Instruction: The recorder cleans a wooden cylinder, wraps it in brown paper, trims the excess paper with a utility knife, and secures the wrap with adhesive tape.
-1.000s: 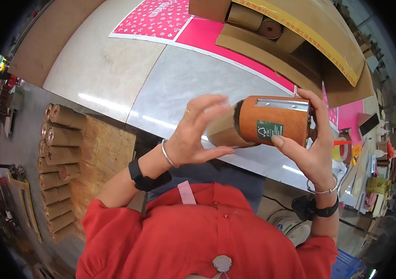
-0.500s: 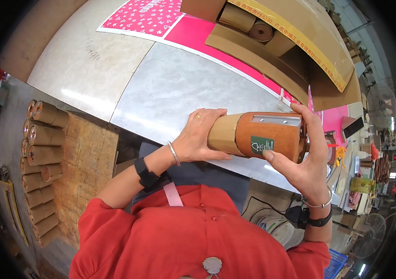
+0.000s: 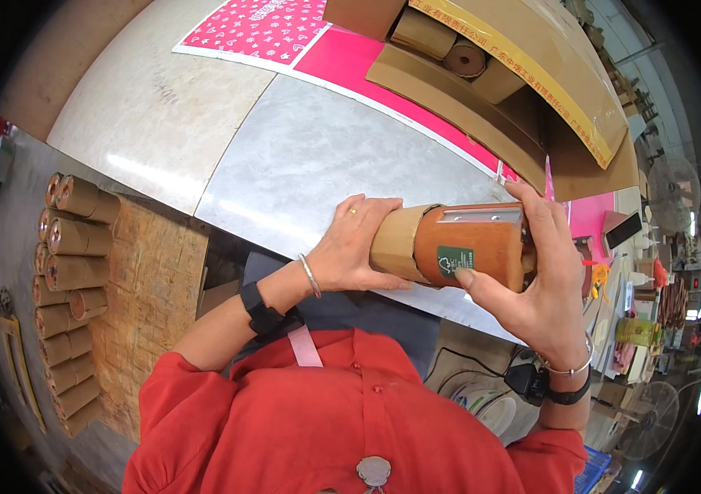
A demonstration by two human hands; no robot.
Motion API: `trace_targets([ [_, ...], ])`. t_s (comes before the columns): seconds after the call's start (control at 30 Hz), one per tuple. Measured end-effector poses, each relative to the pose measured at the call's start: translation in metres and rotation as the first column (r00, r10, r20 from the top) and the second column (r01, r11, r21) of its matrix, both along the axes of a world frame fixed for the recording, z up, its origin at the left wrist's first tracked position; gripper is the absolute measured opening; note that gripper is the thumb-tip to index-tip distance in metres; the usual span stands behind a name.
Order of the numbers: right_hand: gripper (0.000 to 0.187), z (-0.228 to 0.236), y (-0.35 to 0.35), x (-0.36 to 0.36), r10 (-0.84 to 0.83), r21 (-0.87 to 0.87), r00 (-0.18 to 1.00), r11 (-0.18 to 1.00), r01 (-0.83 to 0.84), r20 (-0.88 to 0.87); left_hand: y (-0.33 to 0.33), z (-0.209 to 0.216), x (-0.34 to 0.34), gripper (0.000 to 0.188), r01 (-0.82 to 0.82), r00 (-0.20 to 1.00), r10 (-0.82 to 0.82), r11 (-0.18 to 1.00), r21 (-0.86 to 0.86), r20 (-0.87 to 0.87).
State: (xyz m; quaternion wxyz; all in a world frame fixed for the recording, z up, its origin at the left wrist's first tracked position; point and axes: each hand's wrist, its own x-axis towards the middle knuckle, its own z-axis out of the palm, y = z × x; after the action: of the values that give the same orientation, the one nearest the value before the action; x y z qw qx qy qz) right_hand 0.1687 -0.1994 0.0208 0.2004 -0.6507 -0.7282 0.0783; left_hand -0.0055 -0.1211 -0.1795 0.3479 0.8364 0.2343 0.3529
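At the grey counter [image 3: 301, 148], I see both hands [image 3: 355, 247] [image 3: 542, 284] gripping a tan-sleeved orange-brown cylinder [image 3: 433, 235]; a brown cardboard carton [image 3: 556, 58] holds rolls [image 3: 464, 60].

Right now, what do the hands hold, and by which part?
Left hand: cardboard sleeve, at its left end; right hand: orange-brown cylinder, at its right end.

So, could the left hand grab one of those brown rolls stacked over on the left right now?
Probably not: the left hand is busy gripping the cardboard sleeve on the orange cylinder, and the brown rolls look too far off.
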Motion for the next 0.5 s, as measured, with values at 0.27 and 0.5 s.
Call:
trace_targets([
  [0.27,0.069,0.007,0.016,-0.006,0.064,-0.030,0.993,0.998,-0.062,0.100,-0.001,0.000,0.001,0.101,0.025,0.999,-0.025,1.000,0.000,-0.022],
  [0.5,0.072,0.009,0.022,-0.019,0.092,-0.049,0.979,0.995,-0.084,0.182,-0.003,0.005,0.000,0.105,0.015,0.999,-0.014,1.000,-0.017,0.029],
])
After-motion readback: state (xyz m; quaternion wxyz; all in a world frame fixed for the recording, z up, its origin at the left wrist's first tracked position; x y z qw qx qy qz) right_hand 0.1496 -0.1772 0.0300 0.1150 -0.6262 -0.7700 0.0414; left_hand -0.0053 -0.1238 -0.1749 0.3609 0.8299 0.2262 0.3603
